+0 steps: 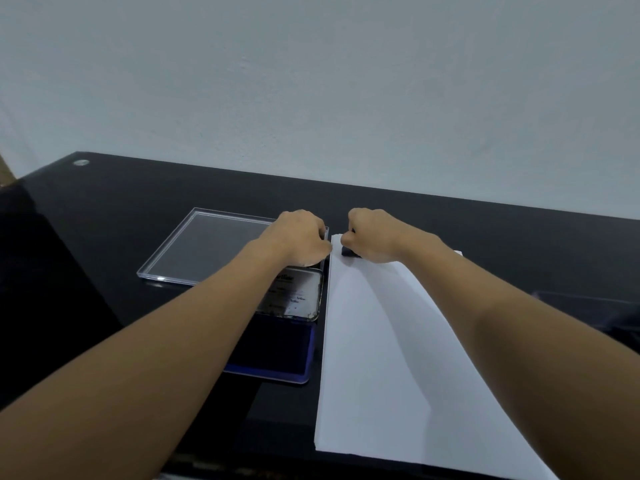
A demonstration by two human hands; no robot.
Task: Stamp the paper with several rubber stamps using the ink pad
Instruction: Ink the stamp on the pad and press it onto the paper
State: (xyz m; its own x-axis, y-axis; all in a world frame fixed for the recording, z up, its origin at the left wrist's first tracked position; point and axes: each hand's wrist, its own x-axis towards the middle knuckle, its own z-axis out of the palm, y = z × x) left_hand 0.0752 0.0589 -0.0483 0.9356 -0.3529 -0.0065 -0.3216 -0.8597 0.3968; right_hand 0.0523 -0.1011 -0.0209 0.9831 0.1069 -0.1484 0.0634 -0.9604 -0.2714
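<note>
Gripping a small dark rubber stamp (pixel 347 251) with the right hand (pixel 372 235), fingers and thumb curled round its top, base set down on the far left corner of the white paper (pixel 388 341). Only the lower dark block of the stamp on show, just under the thumb side of that hand. From beneath the right hand, paper stretching back toward the person under the right forearm, left edge straight. Just left of the right hand, close but apart, the left hand (pixel 301 237), knuckles up, fingers curled down over the far right corner of a clear plastic tray (pixel 207 244). Cannot tell whether clamped on anything, fingertips hidden behind the back of the hand. Nearer the person than the left hand, under the wrist and forearm, an open ink pad (pixel 277 355) with a deep blue surface, partly covered by the arm, just beside the left edge of the paper. Between the ink pad and the left hand, a shiny metal lid (pixel 294 296) swung open, printed label facing up, text too small to read. Under everything, a glossy black table (pixel 104 237). Well away to the left of the left hand, at the far corner, a small round metal fitting (pixel 81 163). Beyond both hands, a plain pale wall (pixel 311 81).
</note>
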